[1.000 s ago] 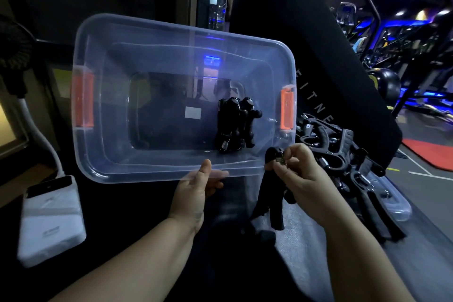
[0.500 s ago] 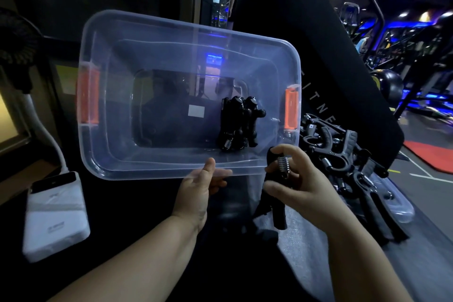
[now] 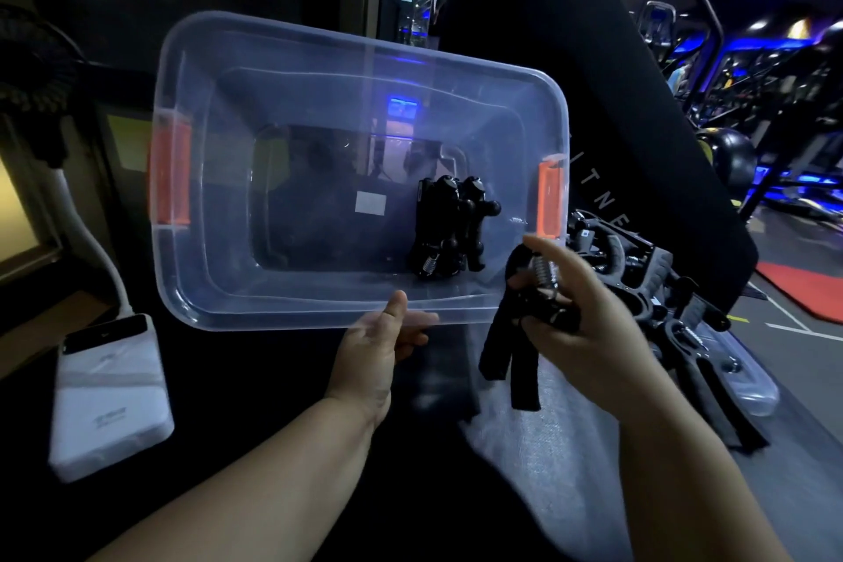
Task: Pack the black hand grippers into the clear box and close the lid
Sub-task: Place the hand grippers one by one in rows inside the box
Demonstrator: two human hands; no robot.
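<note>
Nearest the camera, two bare forearms are seen reaching forward over a dark surface, with a grey cloth [image 3: 524,447] spread under the right one. A white power bank [image 3: 109,397] is laid flat at the left. The left hand [image 3: 374,347] is clamped on the near rim of the clear box [image 3: 273,301], thumb over the edge and fingers seen blurred through the plastic behind it. The box is held tipped up, so that its open side is turned toward the camera. The right hand [image 3: 588,324] is closed round the spring end of one black gripper [image 3: 497,347], whose two handles are hung downward; this gripper is held outside the box, just beside its near right corner. The hands are kept apart, each on its own thing. Inside the box, a small cluster of grippers [image 3: 449,228] is lodged against the lower right of the bottom. An orange latch [image 3: 171,173] is fitted at each end wall. To the right of the box, a pile of loose grippers [image 3: 638,269] is heaped on what seems to be a clear lid [image 3: 748,388]. Behind them a black pad [image 3: 593,82] is stood upright, and blue-lit gym machines are seen beyond.
</note>
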